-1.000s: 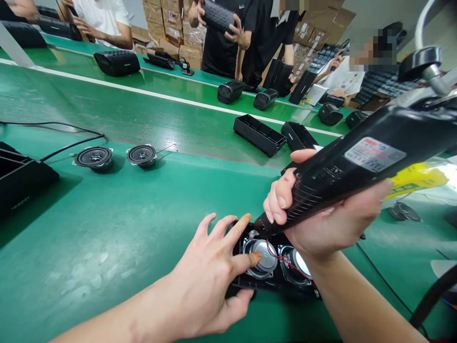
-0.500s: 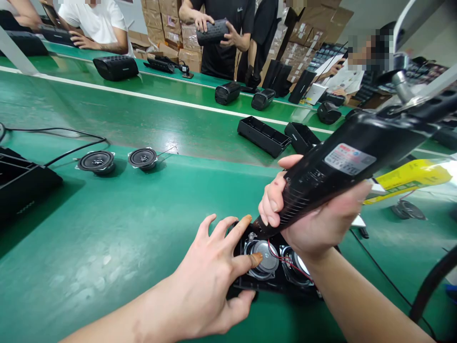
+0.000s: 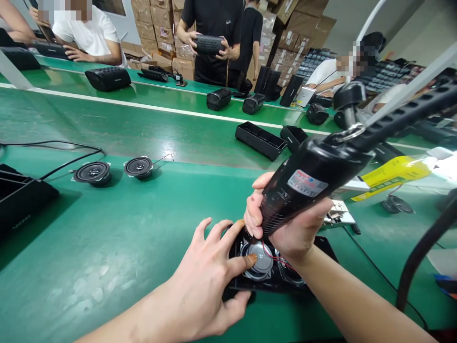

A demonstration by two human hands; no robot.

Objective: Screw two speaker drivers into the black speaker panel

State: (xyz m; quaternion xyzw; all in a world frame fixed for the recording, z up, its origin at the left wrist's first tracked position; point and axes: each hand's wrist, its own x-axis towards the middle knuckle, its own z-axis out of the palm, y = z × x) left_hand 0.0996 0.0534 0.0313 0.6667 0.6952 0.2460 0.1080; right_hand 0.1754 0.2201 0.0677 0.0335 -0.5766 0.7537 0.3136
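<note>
A black speaker housing [image 3: 326,248] lies on the green bench, with two round drivers in it and thin red wires across them. My left hand [image 3: 214,271] spreads its fingers over the housing's left end, one fingertip on the left driver [image 3: 260,261] and the thumb at the near edge. Gripped in my right hand [image 3: 285,224] is a black power screwdriver [image 3: 300,176] with a white label, tilted, its lower end down at the housing's far left corner. My fingers and the tool hide the tip.
Two loose drivers [image 3: 93,172] [image 3: 139,166] lie at the left, beside a black case [image 3: 26,205]. An open black housing [image 3: 260,139] is beyond my hands. A yellow packet [image 3: 392,176] and thick cable are at right. A person [image 3: 214,28] across the bench holds a speaker.
The screwdriver and my right hand have moved left and stand more upright. My left hand stays on the housing. The person opposite has turned the speaker level.
</note>
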